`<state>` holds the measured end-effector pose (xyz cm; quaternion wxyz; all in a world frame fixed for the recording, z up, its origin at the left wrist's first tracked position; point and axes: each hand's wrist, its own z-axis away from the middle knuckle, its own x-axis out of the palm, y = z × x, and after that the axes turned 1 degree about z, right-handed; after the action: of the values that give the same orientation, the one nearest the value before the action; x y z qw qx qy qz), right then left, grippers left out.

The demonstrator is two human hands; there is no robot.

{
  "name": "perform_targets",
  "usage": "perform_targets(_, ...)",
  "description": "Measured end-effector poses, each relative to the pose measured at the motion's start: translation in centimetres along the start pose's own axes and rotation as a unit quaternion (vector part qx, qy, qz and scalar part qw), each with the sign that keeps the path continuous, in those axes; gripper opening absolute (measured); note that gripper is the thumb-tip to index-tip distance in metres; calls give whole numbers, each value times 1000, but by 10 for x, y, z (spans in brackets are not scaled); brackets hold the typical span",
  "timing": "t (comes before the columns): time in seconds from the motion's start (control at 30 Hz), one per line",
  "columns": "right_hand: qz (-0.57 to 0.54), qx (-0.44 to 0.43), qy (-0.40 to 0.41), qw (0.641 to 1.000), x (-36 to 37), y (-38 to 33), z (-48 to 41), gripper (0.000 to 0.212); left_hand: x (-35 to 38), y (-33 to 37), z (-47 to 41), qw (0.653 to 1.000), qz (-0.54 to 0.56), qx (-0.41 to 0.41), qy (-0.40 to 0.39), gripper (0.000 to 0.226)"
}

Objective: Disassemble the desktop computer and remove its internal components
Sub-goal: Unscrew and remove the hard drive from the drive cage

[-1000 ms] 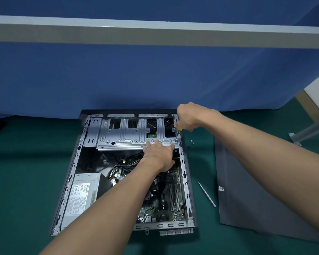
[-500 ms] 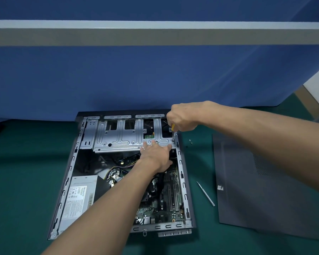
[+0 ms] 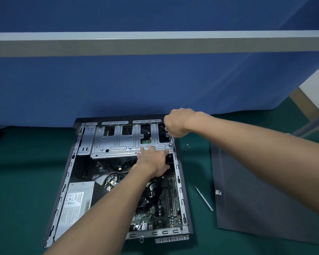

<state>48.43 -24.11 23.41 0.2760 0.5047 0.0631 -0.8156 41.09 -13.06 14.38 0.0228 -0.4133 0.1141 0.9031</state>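
Note:
The open desktop case (image 3: 180, 183) lies flat on the green mat. A silver drive cage (image 3: 118, 142) spans its far end. My right hand (image 3: 177, 122) grips a screwdriver (image 3: 170, 140), whose tip stands on a screw at the cage's right front corner. My left hand (image 3: 153, 159) rests with straight fingers on the cage's front edge. Below lie the motherboard (image 3: 166, 203) and, at the left, the power supply (image 3: 75, 201), partly hidden by my left forearm.
The removed dark side panel (image 3: 256, 199) lies to the right of the case. A thin silver tool (image 3: 203, 198) lies between them. Two small screws (image 3: 187, 145) sit on the mat near the case's far right corner. A blue partition stands behind.
My right hand has shifted slightly along the cage's right corner with the screwdriver, whose shaft now shows below the fist. My left hand stays on the cage edge.

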Motion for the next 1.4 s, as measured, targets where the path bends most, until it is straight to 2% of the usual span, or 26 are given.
perform_targets(0.1, -37, -2, 26, 999, 2, 4, 4, 23, -1, 2, 1, 1000, 1, -7, 4, 64)
perform_targets(0.2, -82, -16, 53, 995, 0, 9, 6, 14, 0, 2, 3, 1000, 6, -14, 5, 66)
perform_targets(0.27, -120, -37, 46, 991, 1, 11, 7, 20, 0, 2, 4, 1000, 6, -13, 5, 67)
perform_targets(0.33, -125, -39, 33, 991, 4, 10, 7, 8, 0, 2, 3, 1000, 6, -13, 5, 66)
perform_targets(0.37, -110, -25, 32, 993, 7, 7, 8, 13, 0, 2, 3, 1000, 6, -12, 5, 65)
perform_targets(0.43, -51, 34, 36, 997, 10, 3, 9, 43, 0, 1, 2, 1000, 2, -7, 2, 65)
perform_targets(0.47, -24, 57, 44, 997, 10, 2, 8, 50, 0, 1, 1, 1000, -1, -5, 1, 66)
perform_targets(0.5, -9, 62, 50, 997, 9, 0, 7, 48, 0, 0, 0, 1000, -2, -3, 0, 66)
perform_targets(0.6, -33, 35, 50, 998, 7, 0, 7, 22, -1, 0, 0, 1000, 5, -2, 0, 67)
perform_targets(0.8, -127, -18, 37, 991, -1, 6, 9, 21, -2, -1, 0, 1000, 9, 4, -3, 65)
perform_targets(0.87, -122, -3, 31, 992, 4, 6, 9, 7, -2, 0, 0, 1000, 7, 6, -5, 64)
perform_targets(0.97, -66, 70, 32, 995, 9, 3, 6, 39, -1, -1, 0, 1000, 4, 4, -7, 64)
perform_targets(1.0, -62, 78, 35, 994, 8, 3, 4, 42, -1, -1, -1, 1000, 6, 3, -7, 64)
perform_targets(1.17, -67, 18, 50, 996, 2, 6, 5, 25, -2, -1, -1, 1000, 9, 2, -7, 64)
perform_targets(1.27, -118, -20, 37, 992, 1, 8, 7, 20, -2, -1, -1, 1000, 8, 2, -10, 63)
perform_targets(1.33, -113, -9, 27, 993, 4, 6, 6, 11, -2, 0, -1, 1000, 10, 2, -13, 63)
perform_targets(1.4, -71, 43, 30, 996, 6, 4, 5, 43, -3, 0, -1, 1000, 10, 2, -11, 63)
